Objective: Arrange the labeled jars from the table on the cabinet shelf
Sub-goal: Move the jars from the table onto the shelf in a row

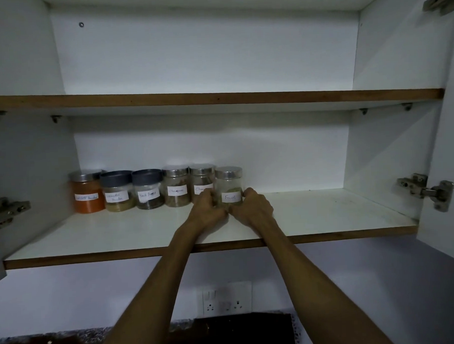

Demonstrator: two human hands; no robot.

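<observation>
Several labeled jars stand in a row at the back of the lower cabinet shelf (119,236). From the left: an orange powder jar (87,192), a coriander jar (116,191) with a dark lid, a black pepper jar (148,189), a cinnamon jar (176,187) and a cloves jar (202,179). At the right end stands the glass fennel jar (229,183) with a silver lid. My left hand (206,207) grips its left side and my right hand (252,206) grips its right side, with the jar upright on the shelf.
The shelf runs bare to the right of the fennel jar. An upper shelf (217,98) holds nothing in view. Door hinges (427,190) stick out at both sides. Below are a wall socket (225,299) and a dark table edge (227,333).
</observation>
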